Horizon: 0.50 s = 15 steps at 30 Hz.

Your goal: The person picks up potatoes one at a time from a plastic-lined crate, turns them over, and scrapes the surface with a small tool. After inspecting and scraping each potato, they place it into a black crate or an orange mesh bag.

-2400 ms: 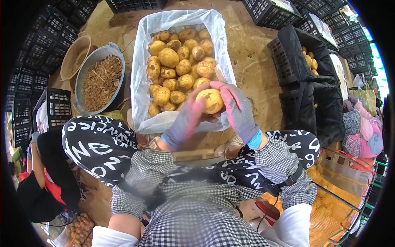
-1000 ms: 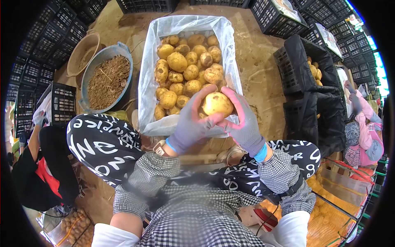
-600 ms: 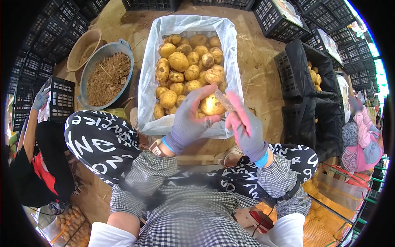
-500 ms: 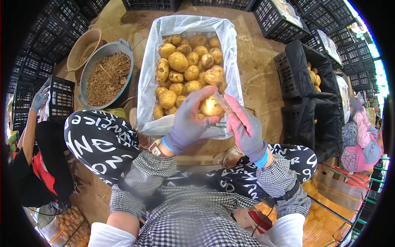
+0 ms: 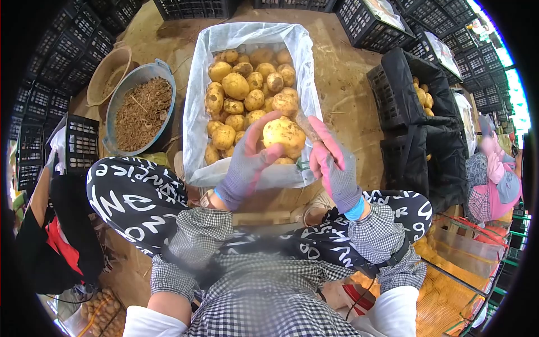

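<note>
From my distant post I see the left hand [image 5: 242, 169], in a grey glove with pink fingers, in a wide half-curl, its thumb and forefinger holding the left side of a muddy yellow potato [image 5: 284, 139] (the other fingers are hidden). The potato sits between the two hands. The right hand [image 5: 340, 175], gloved alike, is nearly closed, its straightened fingers and thumb pinching a flat, dirt-coloured strip [image 5: 307, 127] whose tip comes close to the potato; I can't tell whether they touch. Just beyond and beneath both hands, a white-lined crate [image 5: 196, 84] holds many more potatoes [image 5: 236, 86]. Left of the left hand stands a blue-grey basin [image 5: 163, 66] of crumbly brown debris [image 5: 141, 117]. Well right of the right hand are black-lined crates [image 5: 393, 84].
</note>
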Motion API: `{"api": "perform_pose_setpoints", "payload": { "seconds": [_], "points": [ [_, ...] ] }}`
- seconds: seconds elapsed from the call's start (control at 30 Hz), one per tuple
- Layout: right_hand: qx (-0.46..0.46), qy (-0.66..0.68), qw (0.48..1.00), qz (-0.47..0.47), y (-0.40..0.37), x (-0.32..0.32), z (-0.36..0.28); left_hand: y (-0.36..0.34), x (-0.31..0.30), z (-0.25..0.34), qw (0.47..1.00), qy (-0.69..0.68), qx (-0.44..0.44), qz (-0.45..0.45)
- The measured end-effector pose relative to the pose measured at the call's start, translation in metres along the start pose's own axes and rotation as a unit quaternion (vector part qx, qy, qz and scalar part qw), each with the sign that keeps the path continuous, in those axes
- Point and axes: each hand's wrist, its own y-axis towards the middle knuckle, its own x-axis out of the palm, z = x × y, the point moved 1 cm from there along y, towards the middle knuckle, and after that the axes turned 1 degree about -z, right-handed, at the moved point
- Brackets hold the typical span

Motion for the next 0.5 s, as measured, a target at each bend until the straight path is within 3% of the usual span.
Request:
{"api": "perform_pose_setpoints", "payload": {
  "seconds": [0.2,0.3,0.37,0.5],
  "points": [
    [-0.037,-0.085,0.996,-0.008,-0.002,0.007,0.004,0.003,0.003,-0.009,0.995,-0.098,-0.02,-0.003],
    [-0.09,-0.22,0.971,-0.039,-0.004,0.01,0.02,0.0,0.001,-0.015,0.992,-0.126,-0.032,0.003],
    [-0.105,-0.24,0.964,-0.044,-0.007,0.007,0.029,0.0,-0.001,-0.022,0.988,-0.15,-0.038,0.0],
    [-0.048,-0.133,0.988,0.068,0.002,-0.003,0.018,0.006,-0.001,-0.018,0.992,-0.123,-0.004,0.004]
  ]
}}
